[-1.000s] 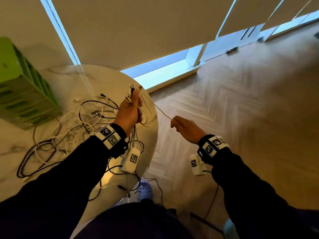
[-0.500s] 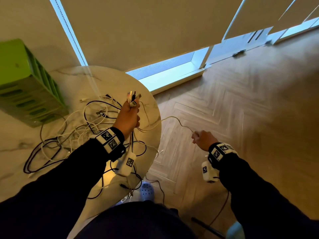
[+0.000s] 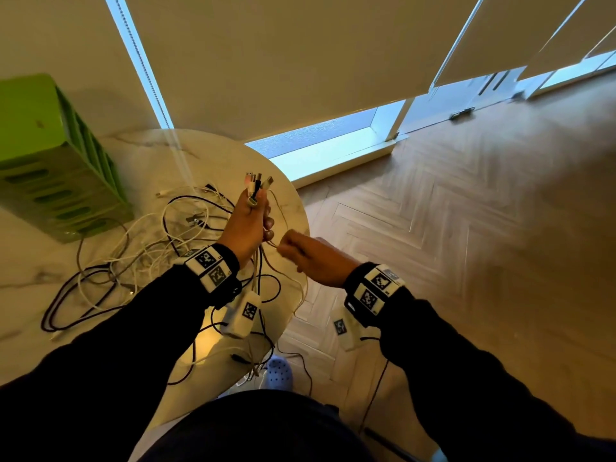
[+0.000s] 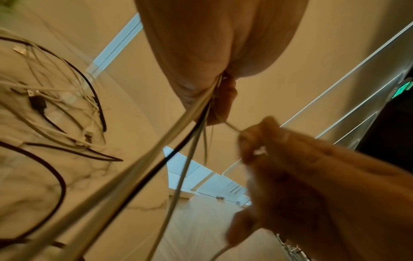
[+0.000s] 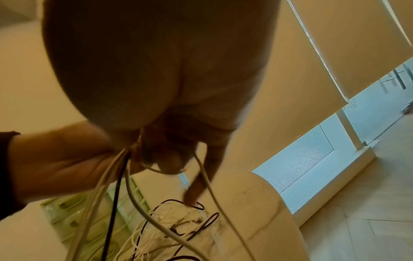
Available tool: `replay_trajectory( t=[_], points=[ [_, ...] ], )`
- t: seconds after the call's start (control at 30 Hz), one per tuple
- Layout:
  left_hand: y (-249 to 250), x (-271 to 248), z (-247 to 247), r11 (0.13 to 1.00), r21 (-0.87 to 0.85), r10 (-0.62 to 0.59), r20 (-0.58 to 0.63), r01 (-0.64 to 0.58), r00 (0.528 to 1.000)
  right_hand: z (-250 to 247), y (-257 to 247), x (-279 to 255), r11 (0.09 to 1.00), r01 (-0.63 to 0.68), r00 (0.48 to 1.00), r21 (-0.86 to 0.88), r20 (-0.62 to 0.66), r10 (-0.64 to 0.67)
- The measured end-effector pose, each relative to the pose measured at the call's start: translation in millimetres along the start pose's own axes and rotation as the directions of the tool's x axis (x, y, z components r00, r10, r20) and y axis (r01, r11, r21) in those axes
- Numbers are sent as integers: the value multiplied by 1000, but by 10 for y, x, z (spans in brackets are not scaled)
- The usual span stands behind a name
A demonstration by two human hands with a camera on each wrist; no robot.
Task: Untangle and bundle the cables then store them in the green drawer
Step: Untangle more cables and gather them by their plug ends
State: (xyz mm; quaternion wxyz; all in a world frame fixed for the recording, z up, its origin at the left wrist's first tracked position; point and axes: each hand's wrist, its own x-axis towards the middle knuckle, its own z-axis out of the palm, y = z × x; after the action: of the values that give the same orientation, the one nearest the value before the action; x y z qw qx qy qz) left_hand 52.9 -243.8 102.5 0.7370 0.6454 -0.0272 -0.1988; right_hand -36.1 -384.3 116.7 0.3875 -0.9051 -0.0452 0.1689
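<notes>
Head view: left hand (image 3: pixel 248 225) is gripping several cables (image 3: pixel 256 186) with plugs sticking up, right hand (image 3: pixel 310 253) is pinching one thin strand beside it; a tangle (image 3: pixel 140 248) is lying on the table (image 3: pixel 186 155) near the green drawer (image 3: pixel 50 175), nothing stored yet. Wrist views: both fists are closing around strands; bundling is looking barely begun.

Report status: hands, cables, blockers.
Left hand grips cable ends. Right hand pinches one white cable. Tangled cables on table, green drawer untouched.
</notes>
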Motion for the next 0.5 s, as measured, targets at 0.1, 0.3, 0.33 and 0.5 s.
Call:
replay_trajectory(
  t=[0.1, 0.3, 0.33, 0.5],
  points=[
    [24, 19, -130, 999, 31, -31, -98, 34, 995, -127, 69, -31, 999, 47, 962, -17, -269, -50],
    [104, 50, -356, 997, -66, -53, -133, 44, 990, -470, 726, -43, 821, -444, 894, -358, -123, 430],
    [129, 48, -364, 995, -86, -52, -102, 44, 993, -458, 750, -59, 743, -516, 823, -427, -6, 568],
    [289, -68, -298, 992, -96, -75, 119, 87, 990, -170, 259, 134, 956, -238, 939, -168, 213, 271]
  ],
)
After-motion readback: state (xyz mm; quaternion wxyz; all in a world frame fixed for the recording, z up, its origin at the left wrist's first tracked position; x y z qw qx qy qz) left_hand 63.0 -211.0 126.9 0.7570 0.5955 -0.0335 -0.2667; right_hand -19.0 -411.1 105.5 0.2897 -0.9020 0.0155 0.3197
